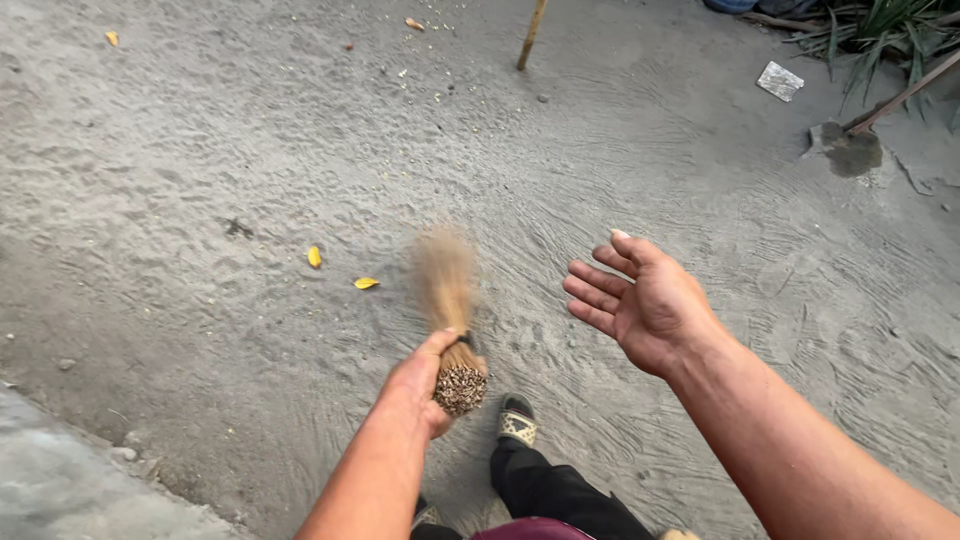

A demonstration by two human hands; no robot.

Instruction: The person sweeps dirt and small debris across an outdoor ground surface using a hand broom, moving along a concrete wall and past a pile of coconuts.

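The stick broom (450,320) is blurring low over the sandy ground (200,200), the left hand (425,385) clenching its bundled end; the right hand (645,300) is hanging open, grasping nothing; sweep streaks are covering the sand nearby, while yellow leaves (340,270) are lying unswept.

The broom (450,320) is a bundle of thin brown sticks tied together. It sits low in the middle of the frame, with its cut stick ends pointing toward the camera. Its brush end points away, down at the sandy ground, and looks blurry.
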